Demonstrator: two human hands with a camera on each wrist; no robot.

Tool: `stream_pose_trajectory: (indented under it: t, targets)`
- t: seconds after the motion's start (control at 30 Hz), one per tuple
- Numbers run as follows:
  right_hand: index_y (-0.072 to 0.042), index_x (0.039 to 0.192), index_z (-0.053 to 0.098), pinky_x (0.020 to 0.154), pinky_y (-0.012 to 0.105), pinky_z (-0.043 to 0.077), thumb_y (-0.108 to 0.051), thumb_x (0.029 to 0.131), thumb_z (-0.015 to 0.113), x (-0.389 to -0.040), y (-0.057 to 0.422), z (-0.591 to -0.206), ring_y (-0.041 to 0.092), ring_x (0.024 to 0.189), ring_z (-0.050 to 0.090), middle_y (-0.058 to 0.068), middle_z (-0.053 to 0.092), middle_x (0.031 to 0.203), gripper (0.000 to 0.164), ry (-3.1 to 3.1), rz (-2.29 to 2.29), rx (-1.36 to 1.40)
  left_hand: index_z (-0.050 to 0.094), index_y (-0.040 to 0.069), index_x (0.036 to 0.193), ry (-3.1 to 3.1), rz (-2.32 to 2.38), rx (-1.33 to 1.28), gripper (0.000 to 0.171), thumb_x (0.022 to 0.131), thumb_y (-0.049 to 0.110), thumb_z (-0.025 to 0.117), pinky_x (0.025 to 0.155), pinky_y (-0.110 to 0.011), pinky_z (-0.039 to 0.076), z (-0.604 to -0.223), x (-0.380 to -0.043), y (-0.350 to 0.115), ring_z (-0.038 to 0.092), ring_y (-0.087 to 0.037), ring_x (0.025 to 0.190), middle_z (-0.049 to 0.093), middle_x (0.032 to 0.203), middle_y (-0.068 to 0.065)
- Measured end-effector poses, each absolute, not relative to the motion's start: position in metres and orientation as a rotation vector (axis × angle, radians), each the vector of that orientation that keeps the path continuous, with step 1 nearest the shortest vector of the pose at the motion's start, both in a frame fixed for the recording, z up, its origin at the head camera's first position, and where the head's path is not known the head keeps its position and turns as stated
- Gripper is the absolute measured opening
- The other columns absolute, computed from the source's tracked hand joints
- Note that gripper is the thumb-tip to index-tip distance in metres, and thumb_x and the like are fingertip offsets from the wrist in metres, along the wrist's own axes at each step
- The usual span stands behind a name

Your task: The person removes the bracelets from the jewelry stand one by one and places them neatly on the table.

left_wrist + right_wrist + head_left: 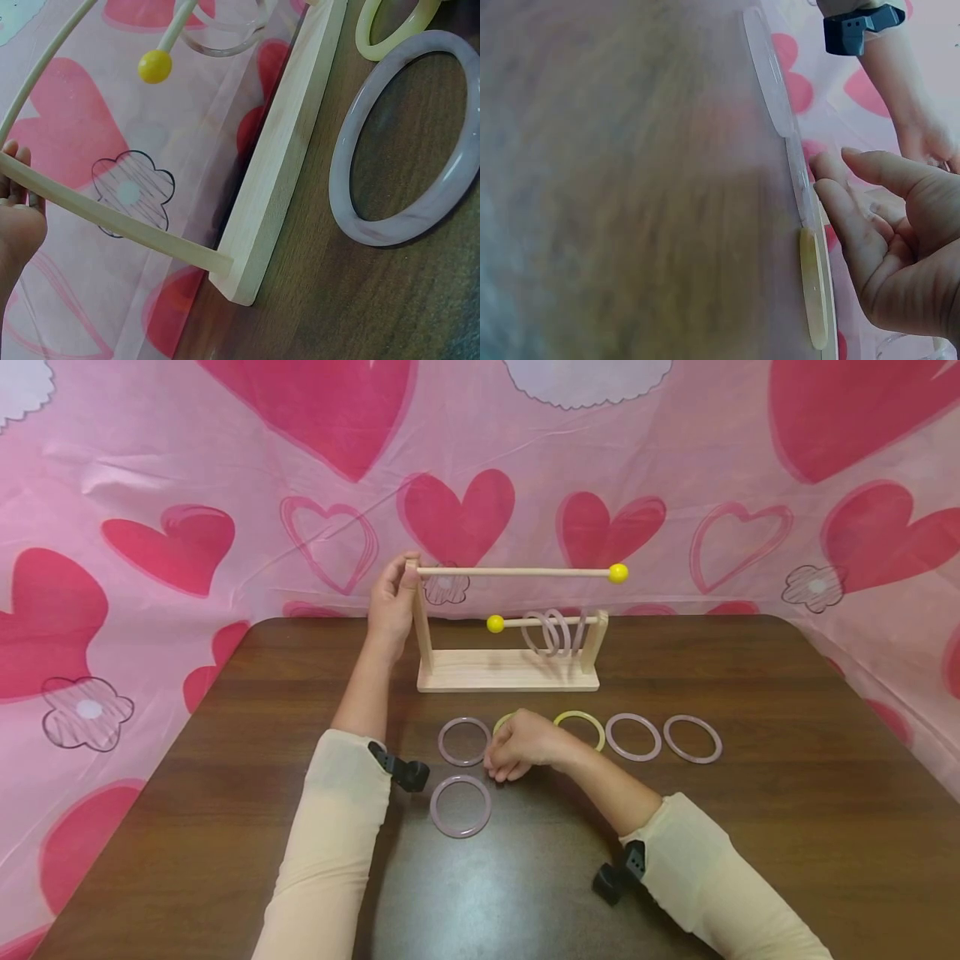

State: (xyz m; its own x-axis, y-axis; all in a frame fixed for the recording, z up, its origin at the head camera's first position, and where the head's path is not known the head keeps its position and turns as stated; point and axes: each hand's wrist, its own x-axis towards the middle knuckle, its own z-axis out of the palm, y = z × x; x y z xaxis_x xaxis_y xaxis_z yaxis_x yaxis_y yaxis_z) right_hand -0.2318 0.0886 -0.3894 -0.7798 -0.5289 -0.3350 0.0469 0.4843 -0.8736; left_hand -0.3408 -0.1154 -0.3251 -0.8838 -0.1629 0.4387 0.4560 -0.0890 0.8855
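Note:
My left hand [390,610] grips the top of the tall left post [423,627] of a wooden bangle stand [495,675]. From that post a long bare rod [517,572] runs right to a yellow ball. Several lavender bangles [565,635] hang on the lower rod. Over the table, my right hand [528,742] has loosely bent fingers; in the right wrist view its thumb and index finger are apart, holding nothing. Beneath it a yellow bangle [501,722] is partly hidden. Near its fingertips lie a lavender bangle [441,742] and, nearer me, another lavender bangle [433,806].
Right of my right hand, another yellow bangle [579,714] and two lavender bangles [633,717] lie in a row on the brown wooden table [750,843]. A pink heart-patterned cloth [540,460] hangs behind the table. Each sleeve carries a black wrist camera [405,772].

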Motion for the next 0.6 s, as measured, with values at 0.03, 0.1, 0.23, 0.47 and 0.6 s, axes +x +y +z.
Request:
stream_pose_trajectory:
  t: [0.03, 0.1, 0.23, 0.47, 0.6]
  targets:
    - [0.007, 0.082, 0.068, 0.055, 0.029, 0.054, 0.004, 0.079, 0.058, -0.232, 0.089, -0.389, 0.015, 0.059, 0.064, 0.012, 0.067, 0.068, 0.011, 2.152, -1.309, -0.387, 0.051, -0.005, 0.120, -1.778, -2.026, -0.318, 0.040, 0.090, 0.022, 0.051, 0.089, -0.026, 0.039, -0.325, -0.341, -0.115, 0.051, -0.011, 0.092, 0.058, 0.086, 0.010]
    - [0.009, 0.083, 0.068, 0.055, 0.029, 0.054, 0.004, 0.079, 0.058, -0.234, 0.090, -0.388, 0.016, 0.060, 0.064, 0.012, 0.067, 0.069, 0.011, 2.149, -1.354, -0.361, 0.051, -0.005, 0.120, -1.778, -2.026, -0.320, 0.043, 0.088, 0.024, 0.051, 0.089, -0.026, 0.039, -0.326, -0.341, -0.116, 0.051, -0.010, 0.092, 0.059, 0.087, 0.011]
    - [0.010, 0.087, 0.067, 0.056, 0.029, 0.054, 0.004, 0.080, 0.059, -0.237, 0.093, -0.387, 0.016, 0.060, 0.064, 0.012, 0.067, 0.070, 0.012, 2.162, -1.413, -0.312, 0.050, -0.006, 0.120, -1.773, -2.019, -0.330, 0.046, 0.087, 0.025, 0.051, 0.090, -0.027, 0.039, -0.326, -0.341, -0.116, 0.051, -0.009, 0.091, 0.059, 0.088, 0.011]
    - [0.010, 0.091, 0.067, 0.058, 0.031, 0.054, -0.001, 0.080, 0.064, -0.241, 0.099, -0.385, 0.017, 0.061, 0.064, 0.014, 0.067, 0.072, 0.016, 2.230, -1.494, -0.249, 0.052, -0.006, 0.119, -1.764, -2.012, -0.341, 0.045, 0.086, 0.025, 0.052, 0.090, -0.027, 0.039, -0.327, -0.342, -0.116, 0.052, -0.010, 0.092, 0.060, 0.087, 0.010]
    - [0.012, 0.097, 0.064, 0.061, 0.032, 0.054, -0.003, 0.081, 0.064, -0.244, 0.102, -0.384, 0.016, 0.064, 0.065, 0.014, 0.068, 0.077, 0.022, 2.243, -1.548, -0.257, 0.051, -0.006, 0.119, -1.761, -2.011, -0.348, 0.052, 0.082, 0.030, 0.052, 0.091, -0.027, 0.038, -0.327, -0.342, -0.116, 0.051, -0.010, 0.093, 0.061, 0.099, -0.010]
